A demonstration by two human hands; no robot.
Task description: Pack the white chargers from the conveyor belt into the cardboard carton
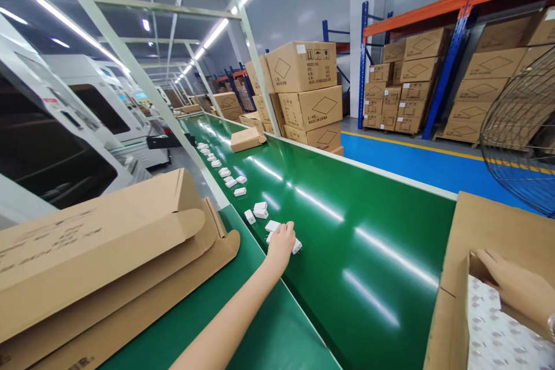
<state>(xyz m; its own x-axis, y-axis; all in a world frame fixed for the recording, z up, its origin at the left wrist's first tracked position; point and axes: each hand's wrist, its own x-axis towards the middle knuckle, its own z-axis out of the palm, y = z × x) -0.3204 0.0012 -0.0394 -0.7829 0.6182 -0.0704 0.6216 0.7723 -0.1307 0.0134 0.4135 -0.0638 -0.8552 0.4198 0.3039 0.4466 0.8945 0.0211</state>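
Observation:
My left hand (281, 241) reaches over the green conveyor belt (329, 254), its fingers curled down around a white plug-in charger (297, 246). Close beside it lie another white charger (272, 225) and one partly covered by the hand. My right hand (511, 280) is at the open cardboard carton (448, 300) on the right, fingers stretched towards its inner wall. Below that hand, a white tray-like layer with rows of small grey marks (494, 324) fills the carton. The right thumb is hidden.
More white chargers (224, 172) trail along the belt's left edge. Flattened cartons (113, 248) lie at left. A small carton (246, 139) sits farther up the belt. Stacked boxes (310, 107) and a wire fan guard (520, 127) stand beyond the right side.

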